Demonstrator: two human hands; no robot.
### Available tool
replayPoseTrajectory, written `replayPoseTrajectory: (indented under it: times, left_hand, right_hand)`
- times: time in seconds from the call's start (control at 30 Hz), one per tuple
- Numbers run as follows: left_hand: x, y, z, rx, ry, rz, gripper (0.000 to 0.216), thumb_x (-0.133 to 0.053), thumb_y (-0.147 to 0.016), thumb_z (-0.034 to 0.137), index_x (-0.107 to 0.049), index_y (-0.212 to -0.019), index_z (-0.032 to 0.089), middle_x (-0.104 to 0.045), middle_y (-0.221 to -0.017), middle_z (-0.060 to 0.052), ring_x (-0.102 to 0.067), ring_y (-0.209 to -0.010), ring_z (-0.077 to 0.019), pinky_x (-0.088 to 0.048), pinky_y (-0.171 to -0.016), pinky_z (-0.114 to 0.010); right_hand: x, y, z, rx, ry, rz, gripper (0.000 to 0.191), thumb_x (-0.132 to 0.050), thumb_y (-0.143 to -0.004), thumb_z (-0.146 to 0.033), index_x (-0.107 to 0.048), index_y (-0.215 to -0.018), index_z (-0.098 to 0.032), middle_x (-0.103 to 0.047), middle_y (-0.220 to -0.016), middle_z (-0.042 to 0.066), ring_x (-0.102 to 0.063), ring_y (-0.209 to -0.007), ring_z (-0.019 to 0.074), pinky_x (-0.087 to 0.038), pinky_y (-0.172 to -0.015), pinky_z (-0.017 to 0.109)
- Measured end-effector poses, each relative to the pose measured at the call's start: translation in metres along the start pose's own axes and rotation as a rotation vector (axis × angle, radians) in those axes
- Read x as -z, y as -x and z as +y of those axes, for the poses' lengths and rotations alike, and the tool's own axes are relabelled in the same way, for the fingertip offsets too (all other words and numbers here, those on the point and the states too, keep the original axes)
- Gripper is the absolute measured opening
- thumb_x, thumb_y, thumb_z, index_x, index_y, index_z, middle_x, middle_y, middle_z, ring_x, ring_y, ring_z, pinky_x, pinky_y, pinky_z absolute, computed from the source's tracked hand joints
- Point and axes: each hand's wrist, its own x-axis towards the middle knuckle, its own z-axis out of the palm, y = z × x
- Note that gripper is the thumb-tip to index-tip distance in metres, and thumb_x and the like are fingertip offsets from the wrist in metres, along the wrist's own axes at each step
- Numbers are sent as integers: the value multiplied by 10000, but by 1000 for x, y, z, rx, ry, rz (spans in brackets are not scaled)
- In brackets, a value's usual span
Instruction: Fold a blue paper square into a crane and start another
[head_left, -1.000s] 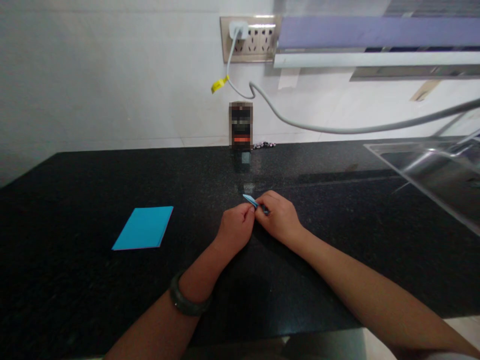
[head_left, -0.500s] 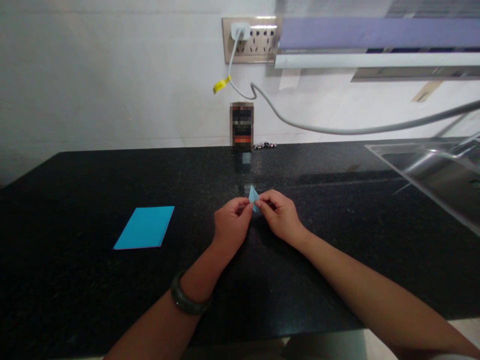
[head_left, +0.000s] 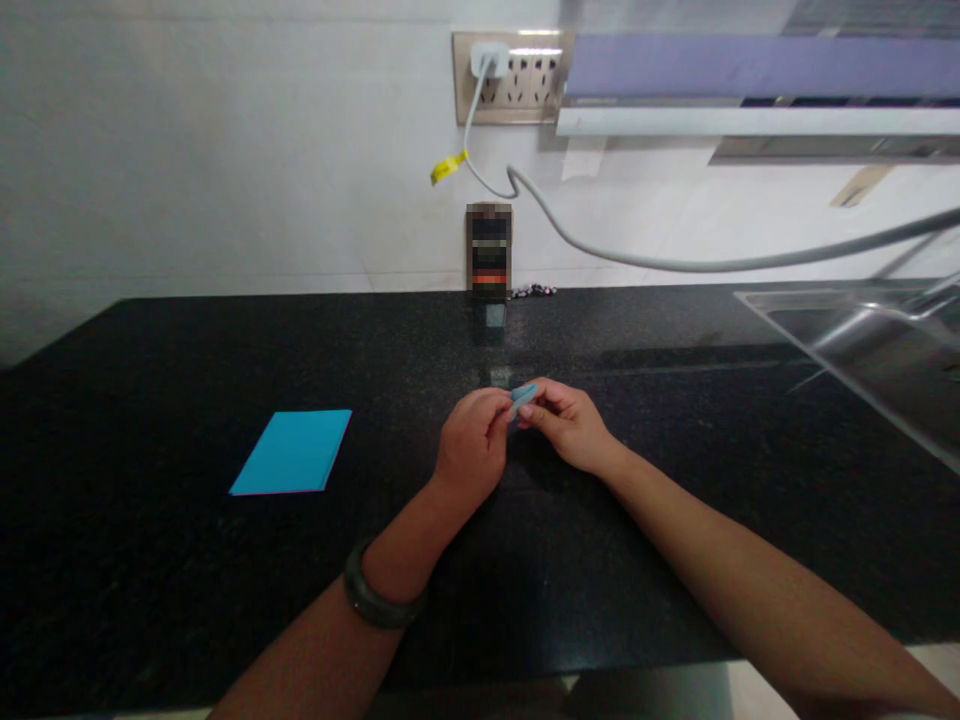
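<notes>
A small folded piece of light-blue paper (head_left: 523, 397) is pinched between my two hands above the dark countertop. My left hand (head_left: 474, 438) grips its left end, fingers closed and partly hiding it. On the other side, my right hand (head_left: 568, 423) holds the right end between thumb and fingers. The paper lies slanted, its right tip higher than its left. A stack of bright-blue square paper (head_left: 292, 452) rests flat on the counter, to the left of my left hand.
A dark upright phone-like object (head_left: 489, 250), blurred out, leans at the wall beside a beaded strand (head_left: 534, 291). A steel sink (head_left: 892, 340) is set in the black counter (head_left: 187, 600) at right. A grey cable (head_left: 675, 265) runs from the wall socket (head_left: 517, 80).
The folded paper has turned from pointing upward to lying slanted toward the right. My left hand has rolled over it, and both hands have shifted slightly right.
</notes>
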Motion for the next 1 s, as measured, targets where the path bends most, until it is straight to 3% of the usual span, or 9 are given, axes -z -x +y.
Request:
replayPoseTrajectory:
  times: [0.27,0.5,0.83,1.0]
  left_hand:
    - [1,0,-2,34,93,34,135,-540,-802,257,-671,-805,222,-680,-825,-25,-609,-793,-144,-479,-749,-268]
    - [-1,-1,-2,385,304,46,174,-591,-752,275,-657,-892,196,-697,-797,-21,-636,-694,-142,-492,-636,-241]
    - [-2,-1,-7,439,224,-128,161,-518,-783,304,-606,-763,171,-635,-639,-8,-597,-582,-139,-446,-552,-244]
    - [-6,0,-7,525,437,-152,144,-593,-729,305,-606,-749,162,-645,-642,-12,-614,-592,-139,-469,-567,-246]
  right_hand:
    - [0,-1,1,-61,-92,3,230,-623,-750,-398,-595,-799,-176,-589,-663,-12,-546,-578,93,-494,-589,251]
    - [-1,-1,1,-88,-121,4,223,-634,-734,-384,-578,-772,-171,-601,-669,-7,-545,-562,89,-491,-574,248]
    - [-10,3,2,-130,3,47,170,-517,-810,-347,-501,-800,-177,-494,-596,-41,-440,-476,71,-383,-438,196]
    - [-15,3,2,-140,31,116,152,-511,-809,-333,-497,-784,-183,-486,-598,-40,-446,-486,78,-369,-448,205]
